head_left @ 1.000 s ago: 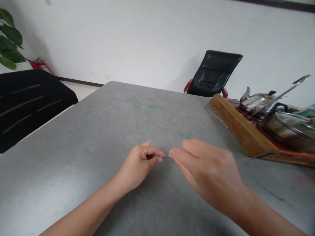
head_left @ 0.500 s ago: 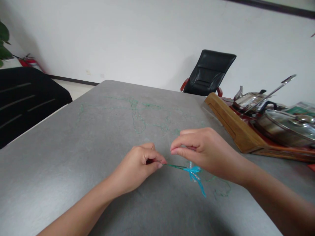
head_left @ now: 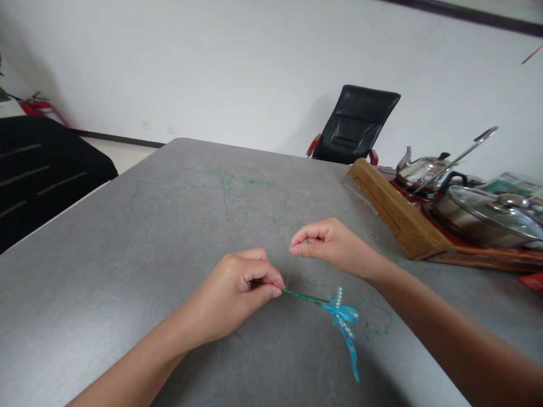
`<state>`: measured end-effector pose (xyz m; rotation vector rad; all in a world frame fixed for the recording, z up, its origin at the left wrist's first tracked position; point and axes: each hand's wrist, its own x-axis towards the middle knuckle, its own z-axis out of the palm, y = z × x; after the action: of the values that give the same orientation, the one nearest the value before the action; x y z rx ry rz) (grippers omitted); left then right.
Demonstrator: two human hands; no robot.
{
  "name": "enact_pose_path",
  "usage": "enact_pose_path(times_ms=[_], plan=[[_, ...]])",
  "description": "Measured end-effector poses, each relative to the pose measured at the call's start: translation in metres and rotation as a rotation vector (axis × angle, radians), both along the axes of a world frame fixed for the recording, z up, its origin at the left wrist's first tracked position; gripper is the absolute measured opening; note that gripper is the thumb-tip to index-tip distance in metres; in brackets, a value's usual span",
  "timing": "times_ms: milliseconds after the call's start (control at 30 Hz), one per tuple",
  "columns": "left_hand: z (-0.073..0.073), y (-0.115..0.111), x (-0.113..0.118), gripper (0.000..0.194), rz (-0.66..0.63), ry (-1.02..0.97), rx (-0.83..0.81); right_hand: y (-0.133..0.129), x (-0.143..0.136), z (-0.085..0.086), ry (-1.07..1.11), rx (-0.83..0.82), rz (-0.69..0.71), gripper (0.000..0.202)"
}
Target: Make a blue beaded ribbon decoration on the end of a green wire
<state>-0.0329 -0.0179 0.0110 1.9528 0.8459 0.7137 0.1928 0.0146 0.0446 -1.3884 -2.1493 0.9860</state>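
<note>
Between the thumb and fingers of my left hand (head_left: 240, 297) is the thin, green-wrapped stem (head_left: 306, 297) of an artificial flower. The stem points right, and at its end is a blue flower head (head_left: 347, 314) with strings of clear beads and one long drooping petal. My right hand (head_left: 333, 246) is pinched closed above the stem. A fine green thread (head_left: 287, 281) rises from the stem by my left fingertips toward the right fingertips, its upper part too faint to follow. More loose green thread (head_left: 379, 332) curls on the table right of the flower.
Tangled green thread (head_left: 229, 183) spreads over the far part of the grey table (head_left: 106, 271). On the right, a wooden tray (head_left: 382, 209) carries a metal kettle (head_left: 424, 171) and a lidded pan (head_left: 483, 217). A black chair (head_left: 358, 124) stands behind the table.
My right hand has drawn back slightly up and left, uncovering the flower head. The flower has swung lower and turned, its long petal hanging down. My left hand keeps its pinch on the stem.
</note>
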Motion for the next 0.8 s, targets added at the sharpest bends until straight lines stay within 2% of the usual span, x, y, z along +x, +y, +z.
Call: enact_pose_path(times_ms=[167, 300, 433, 533, 633, 733, 800], plan=[[0.003, 0.002, -0.001, 0.013, 0.035, -0.037, -0.031, 0.000, 0.002, -0.028, 0.120, -0.173, -0.093, 0.020], [0.003, 0.005, 0.001, 0.011, 0.128, -0.069, -0.073, -0.014, 0.000, -0.054, 0.277, -0.341, -0.099, 0.026], [0.000, 0.009, 0.001, 0.009, 0.251, -0.104, -0.113, -0.040, -0.006, -0.068, 0.301, -0.220, -0.077, 0.021], [-0.003, 0.011, 0.000, 0.008, 0.313, -0.111, -0.124, -0.060, -0.012, -0.061, 0.216, -0.138, -0.119, 0.016], [-0.005, 0.012, -0.001, 0.009, 0.339, -0.107, -0.124, -0.077, -0.019, -0.043, 0.120, -0.001, -0.118, 0.019], [-0.006, 0.013, -0.001, 0.009, 0.353, -0.102, -0.127, -0.090, -0.025, -0.026, 0.019, 0.217, -0.058, 0.023], [-0.006, 0.012, 0.000, 0.009, 0.364, -0.084, -0.119, -0.097, -0.027, -0.017, -0.084, 0.435, -0.021, 0.026]])
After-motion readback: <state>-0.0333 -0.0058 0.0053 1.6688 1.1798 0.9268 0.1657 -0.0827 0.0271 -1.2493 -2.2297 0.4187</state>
